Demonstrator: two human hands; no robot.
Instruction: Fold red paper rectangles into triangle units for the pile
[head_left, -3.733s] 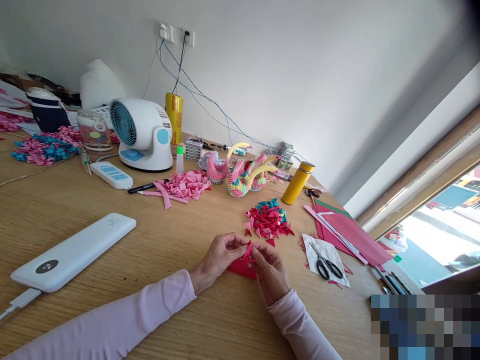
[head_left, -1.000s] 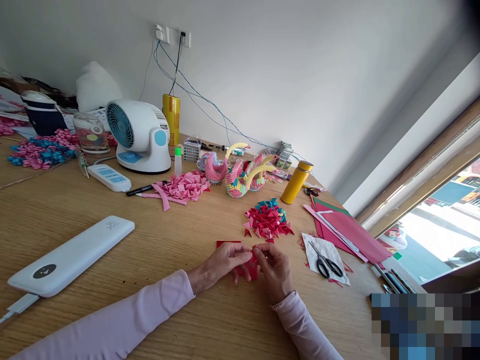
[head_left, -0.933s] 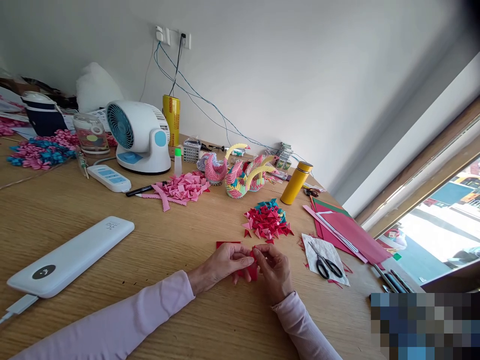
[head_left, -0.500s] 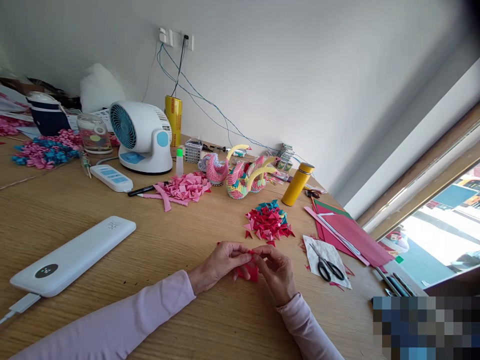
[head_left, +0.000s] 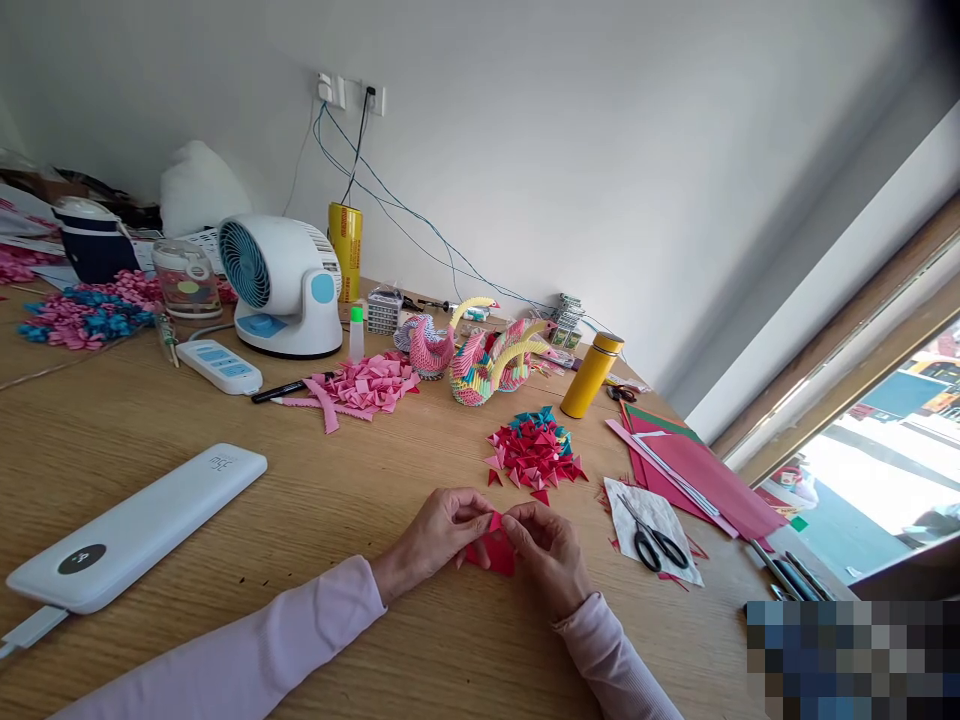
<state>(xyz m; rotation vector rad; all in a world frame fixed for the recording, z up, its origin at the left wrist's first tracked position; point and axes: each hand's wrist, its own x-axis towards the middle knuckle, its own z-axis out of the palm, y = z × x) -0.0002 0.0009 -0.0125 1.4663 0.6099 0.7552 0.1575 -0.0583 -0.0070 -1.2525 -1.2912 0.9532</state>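
Observation:
Between my left hand (head_left: 442, 535) and my right hand (head_left: 551, 550) is a small red paper piece (head_left: 496, 521), pinched at both ends by thumbs and fingertips. Its exact fold is too small to make out. Under the fingers lie more red paper pieces (head_left: 499, 560) on the table, partly hidden by my left hand. Just beyond my hands sits a pile of folded paper triangles (head_left: 532, 450), red and pink in front with teal at the back. One loose red triangle (head_left: 540, 496) rests near my right fingertips.
To the right, black scissors (head_left: 656, 540) lie on a white cloth beside red paper sheets (head_left: 720, 480). A yellow flask (head_left: 592, 375) and folded-paper swans (head_left: 480, 365) stand behind the pile. Pink paper pieces (head_left: 371, 385), a white fan (head_left: 289, 285) and a power bank (head_left: 142, 525) are leftward.
Both hands stay close together, fingers shifting slightly on the red paper piece, which shows more clearly between them now. The whole view has tilted up a little.

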